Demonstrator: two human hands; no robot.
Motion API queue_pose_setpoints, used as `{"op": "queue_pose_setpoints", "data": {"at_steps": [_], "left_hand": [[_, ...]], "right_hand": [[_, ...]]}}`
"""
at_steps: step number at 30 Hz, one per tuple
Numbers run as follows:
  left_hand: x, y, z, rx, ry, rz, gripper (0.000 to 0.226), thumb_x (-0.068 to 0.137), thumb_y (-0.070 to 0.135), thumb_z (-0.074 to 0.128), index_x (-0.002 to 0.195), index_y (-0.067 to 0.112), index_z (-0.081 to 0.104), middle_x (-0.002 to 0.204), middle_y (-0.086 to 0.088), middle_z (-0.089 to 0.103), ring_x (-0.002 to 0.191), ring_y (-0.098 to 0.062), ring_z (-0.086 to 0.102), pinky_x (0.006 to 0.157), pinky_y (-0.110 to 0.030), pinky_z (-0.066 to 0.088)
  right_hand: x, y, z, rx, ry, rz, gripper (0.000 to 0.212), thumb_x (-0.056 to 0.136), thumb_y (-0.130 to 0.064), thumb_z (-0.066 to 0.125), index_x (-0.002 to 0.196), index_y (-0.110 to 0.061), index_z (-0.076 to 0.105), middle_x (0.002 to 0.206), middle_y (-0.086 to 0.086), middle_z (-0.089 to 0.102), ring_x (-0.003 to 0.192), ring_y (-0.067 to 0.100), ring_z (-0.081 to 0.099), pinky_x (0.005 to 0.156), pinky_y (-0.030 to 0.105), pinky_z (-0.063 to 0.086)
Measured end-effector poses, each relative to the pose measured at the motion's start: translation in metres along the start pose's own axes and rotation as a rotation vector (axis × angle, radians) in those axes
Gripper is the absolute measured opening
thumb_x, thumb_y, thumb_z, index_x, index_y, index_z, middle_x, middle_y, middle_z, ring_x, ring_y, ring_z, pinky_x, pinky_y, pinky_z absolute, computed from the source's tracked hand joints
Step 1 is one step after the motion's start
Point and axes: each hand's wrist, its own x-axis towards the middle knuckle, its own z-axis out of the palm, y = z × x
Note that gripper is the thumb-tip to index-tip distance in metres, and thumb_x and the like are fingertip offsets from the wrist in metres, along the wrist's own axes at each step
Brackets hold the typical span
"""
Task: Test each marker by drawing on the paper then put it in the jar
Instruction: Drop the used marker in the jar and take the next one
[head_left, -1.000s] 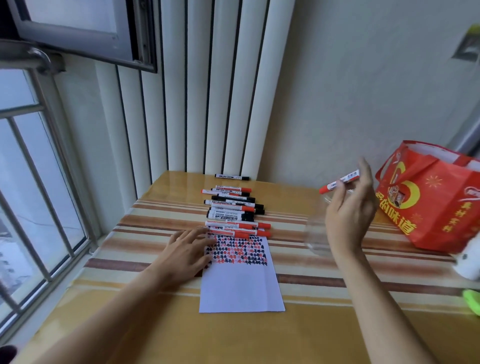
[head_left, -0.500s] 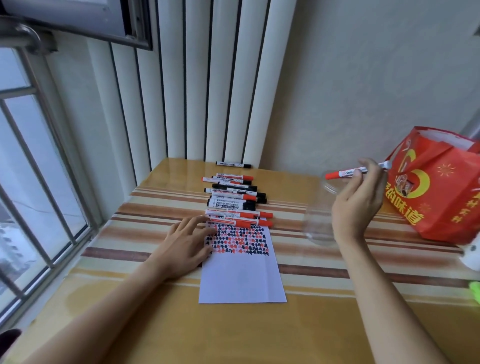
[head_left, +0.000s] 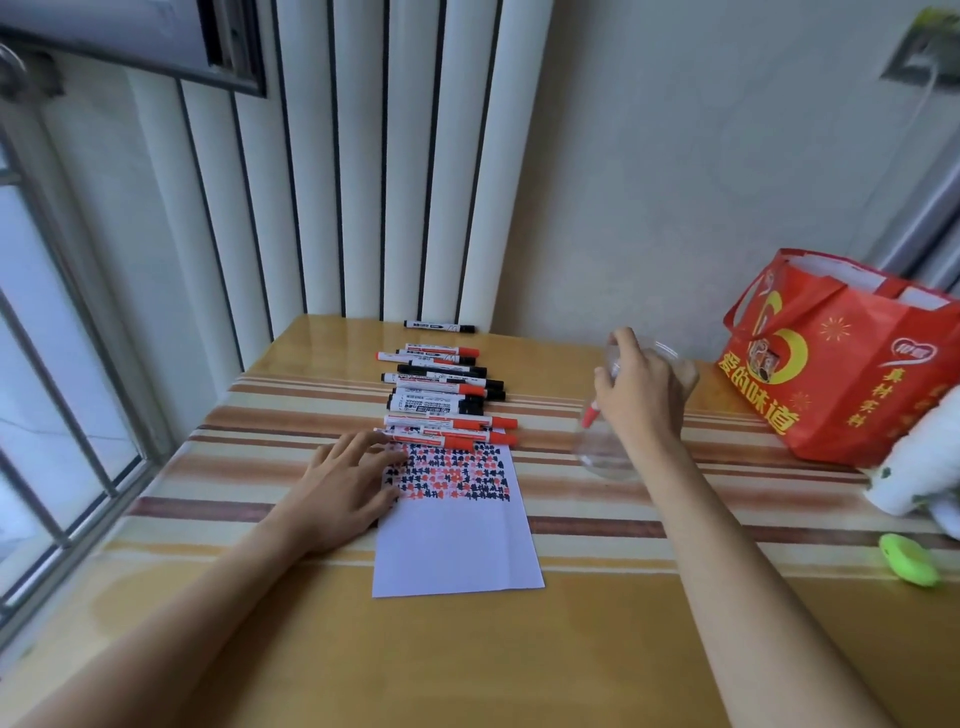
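A white paper (head_left: 457, 545) lies on the table, its upper part filled with rows of red and black marks. My left hand (head_left: 345, 486) presses flat on the paper's left edge. Behind the paper lie several red and black markers (head_left: 447, 397) in a row. To the right stands a clear jar (head_left: 605, 460). My right hand (head_left: 641, 392) is over the jar's mouth and holds a red marker (head_left: 590, 415) by its upper end. The marker points red cap down inside the jar.
A red gift bag (head_left: 841, 364) stands at the table's back right, a white patterned object (head_left: 919, 467) in front of it. A small green item (head_left: 909, 560) lies near the right edge. A barred window runs along the left, white panels behind.
My right hand has come down from above the jar's rim, and the red marker has turned from level to cap-down inside the jar. The left hand has stayed on the paper.
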Motion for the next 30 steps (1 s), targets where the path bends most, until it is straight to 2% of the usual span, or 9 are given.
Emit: {"op": "queue_pose_setpoints", "data": {"at_steps": [4,9,12,15,20,23,27,30], "left_hand": [[0.001,0.0,0.001,0.001,-0.006,-0.001,0.054,0.095,0.062,0.03,0.143,0.042,0.043,0.148,0.01,0.035,0.14,-0.013,0.029,0.112,-0.044,0.029],[0.001,-0.001,0.003,-0.001,0.002,0.004,0.051,0.095,0.061,0.032,0.142,0.043,0.043,0.147,0.01,0.036,0.139,-0.013,0.03,0.112,-0.044,0.029],[0.001,-0.001,0.003,-0.005,0.007,-0.005,0.051,0.094,0.061,0.033,0.141,0.043,0.044,0.147,0.01,0.036,0.139,-0.014,0.03,0.112,-0.044,0.028],[0.0,-0.001,0.002,-0.009,0.003,-0.009,0.051,0.094,0.061,0.033,0.141,0.044,0.044,0.147,0.011,0.035,0.14,-0.013,0.03,0.111,-0.042,0.028],[0.0,0.0,0.001,-0.026,0.009,-0.011,0.051,0.094,0.061,0.035,0.141,0.044,0.045,0.146,0.012,0.035,0.139,-0.011,0.03,0.112,-0.041,0.029],[0.001,0.001,0.0,-0.043,0.015,-0.006,0.051,0.094,0.06,0.036,0.141,0.044,0.045,0.145,0.013,0.035,0.139,-0.01,0.03,0.111,-0.041,0.03],[0.0,0.001,0.0,-0.053,0.028,-0.003,0.05,0.094,0.059,0.037,0.141,0.043,0.046,0.146,0.013,0.036,0.138,-0.01,0.03,0.11,-0.04,0.029],[0.0,0.001,-0.001,-0.06,0.035,-0.003,0.05,0.093,0.058,0.038,0.14,0.043,0.047,0.145,0.012,0.037,0.139,-0.01,0.03,0.111,-0.039,0.029]], "right_hand": [[0.001,-0.006,-0.007,0.051,-0.023,-0.034,0.023,0.101,-0.016,0.06,0.123,-0.012,0.058,0.077,0.008,0.074,0.086,0.034,0.07,0.108,0.046,0.036],[-0.018,-0.031,-0.01,0.213,-0.014,-0.232,0.02,0.098,-0.007,0.061,0.118,-0.008,0.064,0.08,0.006,0.077,0.081,0.029,0.072,0.115,0.048,0.036],[-0.032,-0.043,-0.008,0.188,0.027,-0.329,0.021,0.094,-0.002,0.064,0.113,-0.008,0.065,0.069,0.002,0.072,0.073,0.026,0.071,0.118,0.051,0.034],[-0.036,-0.047,-0.008,0.183,0.07,-0.333,0.022,0.09,0.0,0.066,0.111,-0.008,0.066,0.068,0.001,0.068,0.069,0.026,0.069,0.118,0.051,0.035],[-0.033,-0.048,-0.011,0.27,0.116,-0.299,0.022,0.087,0.005,0.066,0.106,-0.006,0.067,0.073,0.002,0.07,0.073,0.028,0.068,0.111,0.054,0.041],[-0.035,-0.053,-0.008,0.229,0.112,-0.332,0.022,0.087,0.003,0.066,0.107,-0.007,0.067,0.075,0.004,0.072,0.073,0.03,0.068,0.112,0.055,0.04],[-0.042,-0.057,0.0,0.176,0.186,-0.346,0.022,0.088,0.002,0.067,0.107,-0.007,0.069,0.079,0.005,0.074,0.074,0.029,0.07,0.116,0.054,0.037],[-0.047,-0.058,0.005,0.117,0.236,-0.328,0.02,0.09,-0.006,0.068,0.11,-0.009,0.07,0.092,0.007,0.074,0.088,0.032,0.07,0.117,0.056,0.032]]}}
